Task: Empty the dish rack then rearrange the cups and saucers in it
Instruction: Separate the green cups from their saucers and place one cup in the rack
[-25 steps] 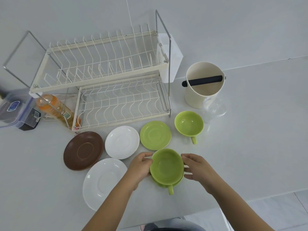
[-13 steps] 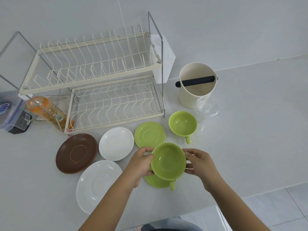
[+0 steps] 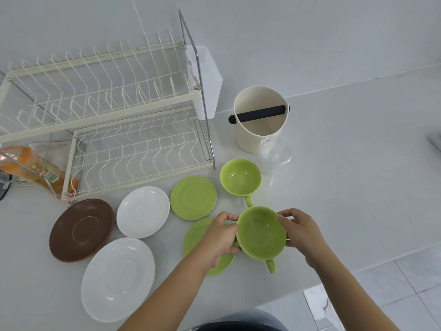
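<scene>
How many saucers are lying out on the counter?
5 positions: brown saucers (seemingly two stacked), small white saucer, large white saucer, green saucer near the rack, another green saucer partly under the left hand.

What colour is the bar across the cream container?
Black bar, seen in the head view.

Both forearms are bare from wrist to elbow, with no sleeve reaching into view. The left hand (image 3: 220, 237) and the right hand (image 3: 301, 231) wear no gloves, rings, watch or bracelet. The fingernails are short and unpainted. At the bottom edge, between the arms, shows a bit of dark clothing (image 3: 238, 326) with grey-blue cloth around it.
</scene>
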